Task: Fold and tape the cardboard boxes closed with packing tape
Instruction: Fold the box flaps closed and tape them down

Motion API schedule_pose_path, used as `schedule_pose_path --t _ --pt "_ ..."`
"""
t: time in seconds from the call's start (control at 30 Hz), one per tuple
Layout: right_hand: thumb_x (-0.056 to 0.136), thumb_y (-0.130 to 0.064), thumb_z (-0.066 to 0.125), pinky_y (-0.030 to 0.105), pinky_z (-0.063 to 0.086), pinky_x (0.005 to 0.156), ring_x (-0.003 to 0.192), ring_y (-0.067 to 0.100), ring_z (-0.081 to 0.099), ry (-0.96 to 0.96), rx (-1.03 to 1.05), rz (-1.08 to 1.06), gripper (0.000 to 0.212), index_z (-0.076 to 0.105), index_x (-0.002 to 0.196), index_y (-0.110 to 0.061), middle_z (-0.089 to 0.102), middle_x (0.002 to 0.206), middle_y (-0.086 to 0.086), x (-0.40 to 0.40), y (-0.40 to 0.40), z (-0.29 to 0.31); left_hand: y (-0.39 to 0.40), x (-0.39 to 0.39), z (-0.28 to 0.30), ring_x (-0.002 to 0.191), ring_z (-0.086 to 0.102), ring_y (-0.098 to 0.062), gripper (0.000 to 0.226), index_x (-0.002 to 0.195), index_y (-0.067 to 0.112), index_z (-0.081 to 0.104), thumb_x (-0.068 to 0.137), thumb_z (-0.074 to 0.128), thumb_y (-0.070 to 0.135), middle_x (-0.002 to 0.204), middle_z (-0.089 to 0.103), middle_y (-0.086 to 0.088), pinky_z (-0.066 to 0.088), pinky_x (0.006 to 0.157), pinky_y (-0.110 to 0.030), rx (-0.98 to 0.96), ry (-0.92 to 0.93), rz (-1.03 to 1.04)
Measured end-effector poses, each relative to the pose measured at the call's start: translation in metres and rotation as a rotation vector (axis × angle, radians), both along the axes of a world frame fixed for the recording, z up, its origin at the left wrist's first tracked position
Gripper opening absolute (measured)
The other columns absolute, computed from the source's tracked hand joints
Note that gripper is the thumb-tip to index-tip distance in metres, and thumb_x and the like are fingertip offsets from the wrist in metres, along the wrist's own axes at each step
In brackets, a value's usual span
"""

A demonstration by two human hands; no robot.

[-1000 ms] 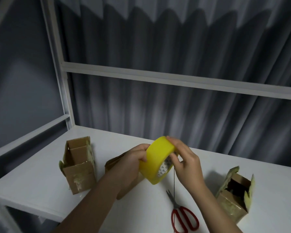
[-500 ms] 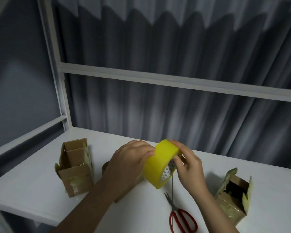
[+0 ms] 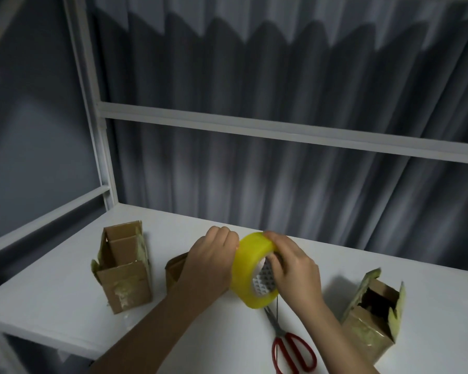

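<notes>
Scissors point(image 3: 292, 346) lie on the table point(image 3: 65, 306) just below the right hand point(image 3: 292, 268). That hand grips the yellow tape roll point(image 3: 250, 268), fingers curled into its core; the left hand point(image 3: 208, 260) curls onto the outer face, apparently seeking the free end. Advice: steady the roll and pick at the edge. Open boxes point(image 3: 122, 268) point(image 3: 373, 311) flank both hands; a third point(image 3: 174, 271) sits behind the left.

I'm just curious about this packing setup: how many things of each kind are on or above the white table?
Cardboard boxes: 3
Yellow tape roll: 1
Red-handled scissors: 1
Total: 5
</notes>
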State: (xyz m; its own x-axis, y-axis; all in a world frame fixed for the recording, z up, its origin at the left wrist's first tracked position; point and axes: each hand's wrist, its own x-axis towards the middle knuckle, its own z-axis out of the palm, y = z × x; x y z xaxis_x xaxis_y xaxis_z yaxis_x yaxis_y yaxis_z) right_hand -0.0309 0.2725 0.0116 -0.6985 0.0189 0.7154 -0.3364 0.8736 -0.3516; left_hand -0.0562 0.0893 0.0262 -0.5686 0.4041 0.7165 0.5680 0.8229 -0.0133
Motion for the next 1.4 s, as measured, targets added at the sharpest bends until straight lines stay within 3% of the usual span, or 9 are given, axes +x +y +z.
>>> schedule_pose_path --t 0.13,0.37,0.47,0.67,0.8,1.0,1.17,1.27,1.4 --pt "0.086 -0.028 0.051 0.029 0.048 0.056 0.085 0.021 0.068 -0.063 0.138 -0.010 0.033 0.061 0.118 -0.027 0.068 0.110 -0.007 -0.006 0.007 0.002 -0.002 0.008 0.005 0.063 0.052 -0.016 0.023 0.069 0.014 0.054 0.080 0.035 0.020 0.066 0.054 -0.001 0.043 0.051 -0.025 0.028 -0.086 -0.128" --pt "0.096 -0.026 0.049 0.026 0.043 0.080 0.104 0.017 0.059 -0.334 0.085 0.074 0.034 0.051 0.129 -0.037 0.060 0.124 -0.012 -0.009 0.021 0.002 -0.007 -0.014 0.003 0.092 0.040 -0.007 0.018 0.080 0.033 0.042 0.088 0.036 0.048 0.090 0.047 0.014 0.040 0.081 -0.027 0.145 -0.561 -0.275" --pt "0.098 -0.032 0.047 0.027 0.042 0.078 0.102 0.021 0.060 -0.350 0.119 0.025 0.033 0.049 0.130 -0.036 0.062 0.121 -0.009 -0.012 0.023 -0.001 0.005 -0.007 0.010 0.086 0.045 -0.014 0.017 0.080 0.026 0.041 0.091 0.034 0.037 0.087 0.049 0.006 0.040 0.078 -0.032 0.131 -0.581 -0.251" --pt "0.093 -0.044 0.053 0.031 0.049 0.082 0.098 0.023 0.061 -0.618 -0.043 0.034 0.034 0.051 0.126 -0.034 0.067 0.111 0.001 -0.022 0.035 -0.018 0.018 0.004 0.001 0.065 0.040 -0.005 0.025 0.082 0.014 0.043 0.094 0.036 0.035 0.071 0.042 0.010 0.032 0.058 -0.012 0.338 -0.586 -0.293" --pt "0.094 -0.048 0.049 0.030 0.048 0.083 0.105 0.024 0.059 -0.673 0.049 0.061 0.036 0.048 0.129 -0.037 0.065 0.114 -0.001 -0.024 0.045 -0.024 0.020 -0.005 -0.012 0.057 0.040 -0.004 0.029 0.080 0.014 0.043 0.084 0.069 0.029 0.065 0.044 0.009 0.036 0.053 -0.012 0.418 -0.790 -0.316" --pt "0.096 -0.054 0.040 0.031 0.043 0.084 0.113 0.024 0.055 -0.789 0.301 0.083 0.051 0.021 0.144 -0.052 0.061 0.122 0.003 -0.033 0.062 -0.034 0.030 -0.014 -0.042 0.069 0.058 -0.008 0.020 0.099 0.028 0.050 0.087 0.066 0.026 0.072 0.059 0.008 0.048 0.063 -0.013 0.486 -0.804 -0.200" --pt "0.095 -0.049 0.047 0.031 0.044 0.093 0.119 0.016 0.049 -0.664 0.065 0.036 0.060 0.023 0.149 -0.036 0.050 0.131 -0.005 -0.028 0.069 -0.061 0.056 -0.011 -0.052 0.084 0.055 -0.005 0.022 0.100 0.029 0.057 0.098 0.039 0.042 0.100 0.057 0.013 0.049 0.081 -0.024 0.178 -0.594 -0.079" --pt "0.086 -0.045 0.054 0.028 0.046 0.084 0.102 0.008 0.054 -0.397 -0.411 0.139 0.033 0.051 0.116 -0.031 0.054 0.110 -0.013 -0.006 0.062 -0.089 0.076 -0.012 -0.049 0.084 0.053 -0.007 0.024 0.102 0.025 0.055 0.101 0.034 0.034 0.108 0.052 0.009 0.046 0.077 -0.022 0.138 -0.503 -0.078" --pt "0.080 -0.051 0.063 0.019 0.043 0.090 0.107 -0.001 0.053 -0.672 -0.529 0.330 0.037 0.048 0.112 -0.039 0.055 0.114 -0.023 0.005 0.046 -0.102 0.089 -0.029 -0.044 0.077 0.053 -0.010 0.020 0.098 0.022 0.056 0.100 0.037 0.028 0.105 0.050 0.006 0.048 0.074 -0.027 0.182 -0.554 -0.078"
